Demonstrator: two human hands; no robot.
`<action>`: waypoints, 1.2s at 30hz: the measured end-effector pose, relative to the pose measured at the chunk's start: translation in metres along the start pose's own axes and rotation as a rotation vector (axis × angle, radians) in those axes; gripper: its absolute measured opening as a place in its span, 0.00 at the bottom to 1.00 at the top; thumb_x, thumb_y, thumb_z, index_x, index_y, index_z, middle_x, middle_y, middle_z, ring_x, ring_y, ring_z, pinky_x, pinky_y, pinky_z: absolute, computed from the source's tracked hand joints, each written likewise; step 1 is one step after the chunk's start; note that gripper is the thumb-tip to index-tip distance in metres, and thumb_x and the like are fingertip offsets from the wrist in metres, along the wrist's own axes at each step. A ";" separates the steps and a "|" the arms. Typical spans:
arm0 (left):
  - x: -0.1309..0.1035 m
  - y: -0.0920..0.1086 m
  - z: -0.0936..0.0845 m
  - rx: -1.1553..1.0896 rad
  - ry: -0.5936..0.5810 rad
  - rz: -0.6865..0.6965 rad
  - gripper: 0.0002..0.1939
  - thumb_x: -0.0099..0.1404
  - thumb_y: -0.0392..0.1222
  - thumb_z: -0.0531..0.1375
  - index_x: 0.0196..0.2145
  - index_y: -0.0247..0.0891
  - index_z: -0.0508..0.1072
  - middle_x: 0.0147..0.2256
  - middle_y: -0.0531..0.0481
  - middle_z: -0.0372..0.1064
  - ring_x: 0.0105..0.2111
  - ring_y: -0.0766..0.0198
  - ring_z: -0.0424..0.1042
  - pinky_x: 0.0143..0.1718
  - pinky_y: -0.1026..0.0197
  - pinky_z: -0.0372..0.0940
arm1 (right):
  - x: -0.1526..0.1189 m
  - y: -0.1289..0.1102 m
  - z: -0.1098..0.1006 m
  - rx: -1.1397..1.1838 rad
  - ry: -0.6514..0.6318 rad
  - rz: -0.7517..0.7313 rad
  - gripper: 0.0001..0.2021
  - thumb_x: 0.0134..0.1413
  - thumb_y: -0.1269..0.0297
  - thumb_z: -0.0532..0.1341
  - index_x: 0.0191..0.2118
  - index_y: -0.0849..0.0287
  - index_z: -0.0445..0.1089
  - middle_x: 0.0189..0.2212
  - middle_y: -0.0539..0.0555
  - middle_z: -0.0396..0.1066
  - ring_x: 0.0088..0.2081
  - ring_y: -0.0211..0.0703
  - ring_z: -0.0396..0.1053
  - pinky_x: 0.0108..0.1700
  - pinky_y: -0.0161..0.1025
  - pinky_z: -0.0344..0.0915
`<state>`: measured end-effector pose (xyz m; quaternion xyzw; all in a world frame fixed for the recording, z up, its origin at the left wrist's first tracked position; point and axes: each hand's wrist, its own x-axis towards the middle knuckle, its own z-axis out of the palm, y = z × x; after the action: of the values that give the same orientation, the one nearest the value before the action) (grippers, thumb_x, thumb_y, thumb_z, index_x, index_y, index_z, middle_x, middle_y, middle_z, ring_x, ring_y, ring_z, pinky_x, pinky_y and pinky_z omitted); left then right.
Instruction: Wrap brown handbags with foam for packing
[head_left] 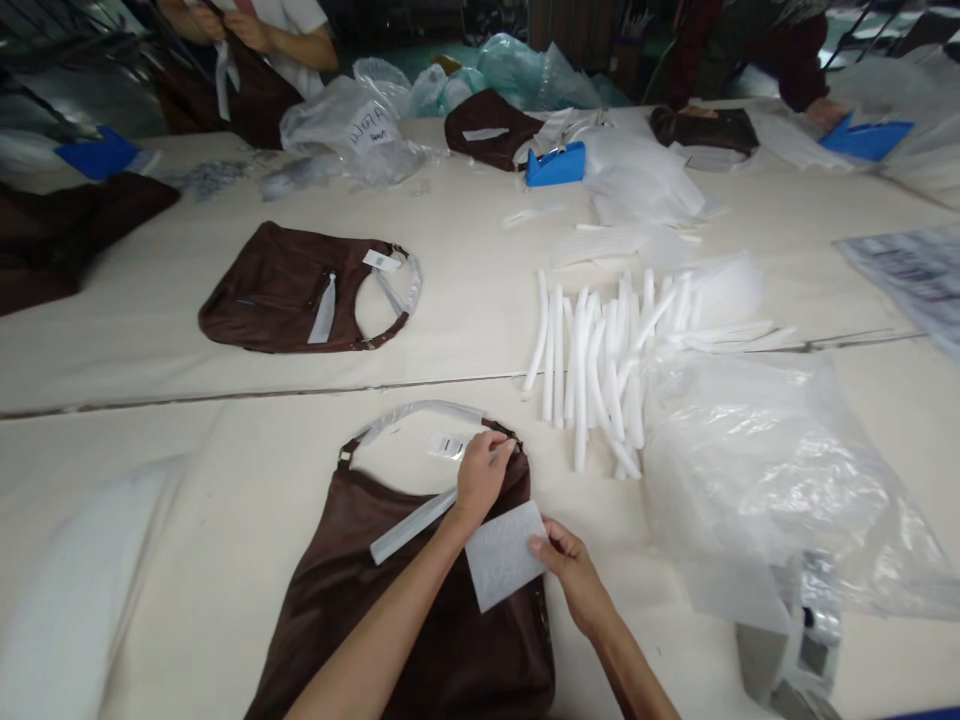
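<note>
A dark brown shoulder bag (420,610) lies flat in front of me, its handle covered in clear wrap and curving away from me. My left hand (484,472) is closed at the bag's right handle joint, fingertips pinched by the metal fitting; what they grip is too small to name. A translucent strip (412,527) runs from under that hand across the bag. Between thumb and fingers, my right hand (571,565) holds a white foam sheet (504,556) over the bag's right side. Inside the handle loop lies a white tag (448,446).
Another brown bag (281,290) lies beyond. White foam sticks (592,370), clear plastic bags (780,460) and a tape dispenser (814,630) are on the right. Blue dispensers (555,165) and people's hands (251,32) are across the table (465,330).
</note>
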<state>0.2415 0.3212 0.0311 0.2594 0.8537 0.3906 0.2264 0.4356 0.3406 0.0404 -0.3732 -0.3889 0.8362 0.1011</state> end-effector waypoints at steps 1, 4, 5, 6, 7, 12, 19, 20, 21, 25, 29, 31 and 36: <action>0.004 0.007 0.006 0.115 -0.023 -0.008 0.11 0.62 0.50 0.59 0.37 0.40 0.71 0.40 0.45 0.74 0.45 0.55 0.71 0.50 0.55 0.63 | -0.002 0.001 0.003 -0.001 -0.014 -0.011 0.16 0.47 0.49 0.68 0.33 0.58 0.74 0.38 0.52 0.75 0.38 0.44 0.68 0.45 0.40 0.63; 0.011 0.021 0.015 0.315 -0.111 -0.146 0.18 0.60 0.54 0.61 0.41 0.39 0.69 0.43 0.41 0.74 0.47 0.49 0.71 0.48 0.53 0.63 | -0.006 0.008 0.013 -0.005 -0.033 -0.028 0.16 0.49 0.49 0.67 0.33 0.57 0.73 0.46 0.52 0.73 0.39 0.43 0.68 0.45 0.40 0.64; 0.011 0.023 0.015 0.317 -0.142 -0.187 0.19 0.60 0.55 0.61 0.42 0.39 0.69 0.43 0.41 0.75 0.47 0.49 0.72 0.47 0.53 0.63 | -0.008 0.011 0.017 -0.029 -0.028 -0.044 0.16 0.49 0.48 0.66 0.32 0.57 0.72 0.48 0.53 0.71 0.40 0.44 0.68 0.45 0.40 0.64; 0.011 0.024 0.014 0.301 -0.164 -0.211 0.18 0.61 0.54 0.60 0.43 0.39 0.69 0.42 0.41 0.76 0.46 0.49 0.73 0.46 0.53 0.63 | -0.009 0.014 0.022 -0.068 -0.017 -0.069 0.16 0.48 0.48 0.66 0.31 0.57 0.72 0.50 0.53 0.70 0.42 0.44 0.68 0.46 0.39 0.64; 0.009 0.025 0.012 0.277 -0.181 -0.218 0.17 0.61 0.53 0.60 0.42 0.40 0.70 0.41 0.42 0.76 0.45 0.50 0.73 0.45 0.53 0.63 | -0.010 0.017 0.027 -0.120 -0.002 -0.101 0.17 0.48 0.47 0.66 0.30 0.57 0.72 0.50 0.53 0.68 0.44 0.46 0.67 0.47 0.39 0.64; -0.007 0.027 -0.006 0.135 -0.279 -0.149 0.09 0.60 0.47 0.57 0.28 0.42 0.73 0.33 0.49 0.77 0.38 0.56 0.74 0.40 0.58 0.63 | -0.027 0.025 0.051 -0.323 -0.015 -0.250 0.14 0.53 0.49 0.63 0.30 0.56 0.71 0.49 0.54 0.68 0.51 0.48 0.66 0.56 0.41 0.60; -0.052 0.029 -0.041 -0.058 -0.336 -0.067 0.14 0.61 0.50 0.54 0.29 0.40 0.73 0.31 0.51 0.75 0.35 0.59 0.72 0.38 0.60 0.65 | -0.062 0.026 0.067 -0.408 -0.189 -0.242 0.10 0.53 0.54 0.65 0.30 0.55 0.72 0.59 0.57 0.66 0.61 0.53 0.62 0.63 0.47 0.55; -0.058 0.029 -0.045 -0.084 -0.340 -0.058 0.14 0.61 0.51 0.54 0.29 0.40 0.72 0.31 0.51 0.75 0.35 0.59 0.72 0.39 0.60 0.65 | -0.068 0.024 0.064 -0.408 -0.198 -0.231 0.10 0.52 0.55 0.65 0.29 0.55 0.73 0.60 0.57 0.65 0.61 0.54 0.62 0.63 0.48 0.55; -0.065 0.029 -0.049 -0.117 -0.342 -0.050 0.15 0.62 0.52 0.53 0.29 0.40 0.72 0.31 0.51 0.74 0.35 0.60 0.71 0.39 0.60 0.65 | -0.073 0.021 0.059 -0.403 -0.200 -0.231 0.09 0.51 0.55 0.66 0.29 0.55 0.74 0.59 0.57 0.66 0.60 0.54 0.63 0.62 0.48 0.57; -0.088 0.029 -0.066 -0.296 -0.312 -0.048 0.17 0.63 0.57 0.54 0.31 0.39 0.70 0.30 0.52 0.71 0.33 0.62 0.69 0.39 0.60 0.65 | -0.087 0.003 0.018 -0.200 -0.003 -0.218 0.12 0.50 0.53 0.67 0.32 0.56 0.75 0.41 0.55 0.75 0.43 0.46 0.71 0.47 0.42 0.68; -0.106 0.027 -0.075 -0.419 -0.296 -0.106 0.20 0.61 0.59 0.58 0.38 0.39 0.71 0.31 0.52 0.71 0.30 0.63 0.67 0.34 0.61 0.63 | -0.077 -0.009 -0.024 0.210 0.385 -0.129 0.15 0.39 0.55 0.72 0.31 0.57 0.71 0.30 0.49 0.74 0.33 0.40 0.69 0.35 0.38 0.70; -0.112 0.026 -0.077 -0.442 -0.281 -0.107 0.20 0.60 0.58 0.60 0.41 0.39 0.71 0.32 0.51 0.72 0.32 0.63 0.68 0.36 0.61 0.63 | -0.062 -0.011 -0.029 0.289 0.435 -0.106 0.16 0.33 0.60 0.73 0.27 0.57 0.68 0.27 0.48 0.73 0.32 0.40 0.69 0.34 0.38 0.71; -0.119 0.024 -0.079 -0.423 -0.261 -0.093 0.18 0.62 0.56 0.59 0.42 0.40 0.72 0.32 0.52 0.73 0.34 0.61 0.70 0.42 0.59 0.64 | -0.012 -0.017 0.006 0.333 0.385 -0.066 0.15 0.25 0.69 0.69 0.22 0.56 0.62 0.20 0.44 0.70 0.28 0.38 0.68 0.30 0.36 0.69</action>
<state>0.2919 0.2173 0.1189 0.2149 0.7276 0.5126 0.4020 0.4380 0.3434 0.0623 -0.4908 -0.2316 0.7984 0.2607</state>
